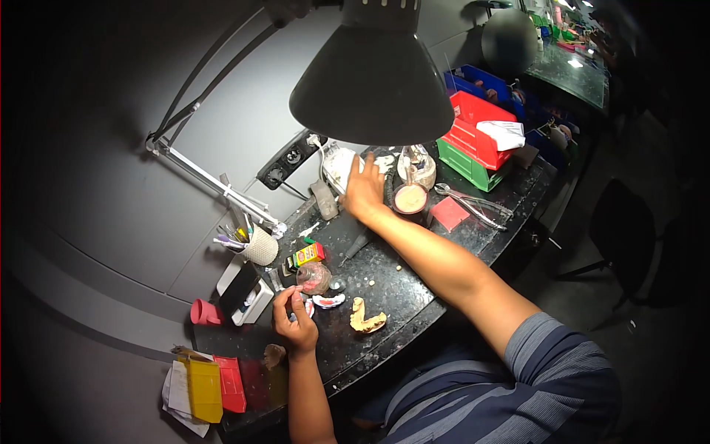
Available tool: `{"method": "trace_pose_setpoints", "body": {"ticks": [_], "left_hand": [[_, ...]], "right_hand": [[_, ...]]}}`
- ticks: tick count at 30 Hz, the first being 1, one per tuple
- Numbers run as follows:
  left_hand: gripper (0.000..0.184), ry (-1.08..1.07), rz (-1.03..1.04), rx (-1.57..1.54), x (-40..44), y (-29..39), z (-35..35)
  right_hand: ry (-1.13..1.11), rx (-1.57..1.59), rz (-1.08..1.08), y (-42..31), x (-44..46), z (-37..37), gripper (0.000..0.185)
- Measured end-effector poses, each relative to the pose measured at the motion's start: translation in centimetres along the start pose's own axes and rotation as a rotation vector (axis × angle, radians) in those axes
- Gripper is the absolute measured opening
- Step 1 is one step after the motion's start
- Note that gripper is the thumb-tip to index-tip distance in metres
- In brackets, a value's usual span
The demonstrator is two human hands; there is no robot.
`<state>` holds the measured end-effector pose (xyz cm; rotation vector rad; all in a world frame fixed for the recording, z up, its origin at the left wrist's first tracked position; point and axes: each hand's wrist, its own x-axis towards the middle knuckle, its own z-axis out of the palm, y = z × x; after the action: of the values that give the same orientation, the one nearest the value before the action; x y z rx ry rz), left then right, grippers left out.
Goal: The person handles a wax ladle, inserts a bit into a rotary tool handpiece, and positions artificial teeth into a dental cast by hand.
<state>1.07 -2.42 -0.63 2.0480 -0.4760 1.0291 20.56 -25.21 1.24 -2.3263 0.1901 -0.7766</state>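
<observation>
My left hand (297, 323) is raised over the near left of the dark bench, thumb and fingertips pinched together; what they hold, if anything, is too small to make out. Just beyond the fingertips stands a small glass jar (313, 278) with pinkish contents. A white and red dental piece (328, 301) lies right of this hand, and a similar piece is partly hidden behind the fingers. Farther right rests a yellowish horseshoe-shaped dental cast (366, 317). My right hand (364, 194) reaches to the back, fingers stretched out over a white powdery item (342, 166); contact is unclear.
A black lamp (373, 85) hangs over the bench. At back right are a cup of pale powder (410, 198), pliers (477, 207), a pink square (449, 213) and stacked red and green bins (477, 140). Left stand a tool cup (260, 246) and a phone (240, 287).
</observation>
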Motion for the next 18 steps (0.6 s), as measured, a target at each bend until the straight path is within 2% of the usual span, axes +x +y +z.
{"method": "trace_pose_setpoints", "body": {"ticks": [2, 3, 5, 7, 8, 9, 10, 11, 12, 13, 14, 15, 16, 17, 18], "left_hand": [[0.013, -0.002, -0.01, 0.003, 0.0, 0.2, -0.1], [0.013, -0.002, -0.003, -0.002, 0.0, 0.3, -0.2], [0.013, -0.014, -0.037, -0.011, -0.1, 0.3, -0.3], [0.011, 0.024, -0.052, 0.036, -0.2, 0.5, -0.4], [0.011, 0.028, -0.061, 0.021, -0.4, 0.2, -0.4], [0.011, 0.036, -0.07, 0.001, -0.6, -0.2, -0.4], [0.011, 0.021, -0.08, 0.011, -0.5, 0.3, -0.7], [0.014, 0.018, -0.016, -0.02, -0.3, 0.4, -0.6], [0.014, 0.017, -0.003, -0.005, -0.4, 0.2, -0.7], [0.014, 0.018, 0.012, 0.01, -0.4, -0.1, -0.8], [0.014, 0.019, 0.036, 0.017, -0.3, 0.3, -0.8], [0.015, 0.019, 0.026, 0.014, -0.3, 0.2, -0.8], [0.015, 0.024, 0.016, -0.007, -0.3, 0.0, -0.7], [0.015, 0.023, 0.006, -0.025, -0.4, -0.1, -0.6], [0.016, 0.014, -0.033, -0.049, -0.4, -0.2, -0.6]], "right_hand": [[0.054, 0.039, -0.211, -2.4, -1.0, -1.5, 0.093], [0.021, 0.022, -0.317, -3.8, -1.9, -3.5, 0.083], [-0.181, 0.209, -0.508, -5.8, -4.4, -10.2, 0.057], [-0.442, 0.303, -0.647, -5.8, -6.8, -17.7, 0.053], [-0.547, 0.434, -0.687, -4.6, -7.6, -20.5, 0.05], [-0.801, 0.522, -0.653, -3.5, -7.5, -24.3, 0.044], [-0.885, 0.621, -0.646, -1.5, -7.4, -26.9, 0.037], [-0.879, 0.646, -0.643, 0.6, -6.7, -29.5, 0.028], [-0.757, 0.72, -0.449, 3.9, -6.6, -30.6, 0.02], [-0.561, 0.895, -0.074, 6.7, -6.6, -31.1, 0.017], [-0.204, 0.777, -0.075, 10.0, -5.4, -31.1, 0.012], [0.119, 0.691, 0.077, 12.9, -4.2, -30.8, 0.011], [0.428, 0.483, -0.035, 18.8, -2.0, -29.5, 0.011], [0.492, 0.31, 0.075, 22.6, -0.6, -29.5, 0.01], [0.496, 0.282, 0.076, 25.6, 0.5, -28.8, 0.016]]}}
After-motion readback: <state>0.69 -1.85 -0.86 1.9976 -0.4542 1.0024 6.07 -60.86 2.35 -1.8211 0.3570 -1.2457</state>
